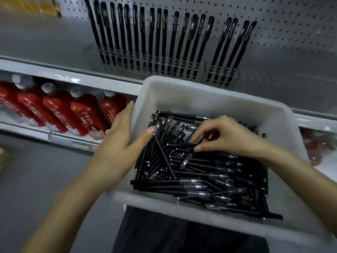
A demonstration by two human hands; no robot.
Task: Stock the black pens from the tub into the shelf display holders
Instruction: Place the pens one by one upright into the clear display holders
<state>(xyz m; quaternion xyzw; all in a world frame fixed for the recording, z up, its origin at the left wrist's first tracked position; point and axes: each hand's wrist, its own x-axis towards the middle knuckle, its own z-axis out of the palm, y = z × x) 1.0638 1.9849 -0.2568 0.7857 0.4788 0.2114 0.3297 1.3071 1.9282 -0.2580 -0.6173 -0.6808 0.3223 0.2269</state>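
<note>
A white plastic tub [200,95] sits in front of me, holding a heap of several black pens [209,181]. My left hand [120,143] grips the tub's left wall, fingers outside and thumb inside over the rim. My right hand [224,136] reaches into the tub, its fingertips pinching a black pen [178,145] on top of the heap. On the shelf behind, clear display holders [182,70] carry a row of several upright black pens [164,39] against the pegboard.
Red bottles with white caps [60,110] lie in a row on the lower shelf at left. A grey perforated back panel [291,24] rises behind the holders. The grey floor [36,179] lies below left, and dark clothing [164,234] shows under the tub.
</note>
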